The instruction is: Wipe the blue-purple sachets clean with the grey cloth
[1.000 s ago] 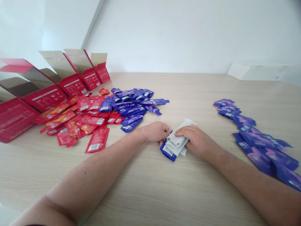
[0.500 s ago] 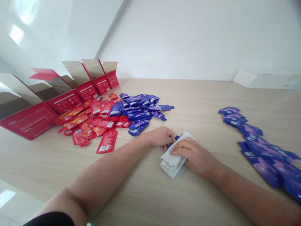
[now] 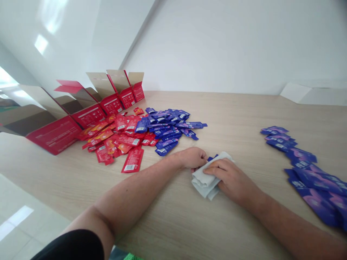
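Note:
My right hand (image 3: 230, 178) lies closed over a folded white cloth (image 3: 202, 179) and presses it onto a blue sachet (image 3: 212, 157) on the wooden table (image 3: 168, 213). Only a blue corner of that sachet shows past the cloth. My left hand (image 3: 193, 157) is curled beside it, with its fingertips pinching the sachet's left end. Both forearms reach in from the near edge.
A heap of blue sachets (image 3: 168, 124) and red sachets (image 3: 119, 139) lies at the left. Behind it stand several open red cartons (image 3: 89, 108). A row of blue sachets (image 3: 303, 162) runs down the right side. A white box (image 3: 309, 94) sits at the far right.
The cloth under my right hand slid down over the blue sachet, which showed plainly a second ago and is now nearly covered. My head turned, shifting the view.

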Tool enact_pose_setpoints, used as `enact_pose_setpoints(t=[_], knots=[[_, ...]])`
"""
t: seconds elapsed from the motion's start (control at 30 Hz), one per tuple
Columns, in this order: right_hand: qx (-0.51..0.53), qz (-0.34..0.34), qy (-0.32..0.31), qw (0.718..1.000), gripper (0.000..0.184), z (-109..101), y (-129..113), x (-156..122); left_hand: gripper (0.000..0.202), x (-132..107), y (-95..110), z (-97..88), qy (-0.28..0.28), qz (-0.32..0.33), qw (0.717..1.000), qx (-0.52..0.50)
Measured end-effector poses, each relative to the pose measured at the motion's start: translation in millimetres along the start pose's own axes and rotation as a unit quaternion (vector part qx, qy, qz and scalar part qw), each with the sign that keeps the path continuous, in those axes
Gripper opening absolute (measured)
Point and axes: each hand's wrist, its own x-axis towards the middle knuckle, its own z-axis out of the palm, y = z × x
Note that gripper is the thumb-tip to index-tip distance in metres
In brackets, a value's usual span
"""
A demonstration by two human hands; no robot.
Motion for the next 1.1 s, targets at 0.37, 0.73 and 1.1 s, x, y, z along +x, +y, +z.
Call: enact_pose_setpoints(t=[0.37, 0.73, 1.1], knots=[[-0.023, 0.038, -0.006, 0.999, 0.05, -6, 33, -9, 0.014, -3, -5, 1.1, -0.027, 0.017, 0.999, -0.023], [-0.031, 0.033, 0.0, 0.999, 0.043, 1, 49, -7, 0.017, -9, -2, 0.1, -0.03, 0.02, 0.999, -0.018], [-0.036, 0.049, -0.001, 0.998, 0.045, -4, 37, -7, 0.016, -8, -4, 1.3, -0.02, 0.022, 0.999, -0.016]])
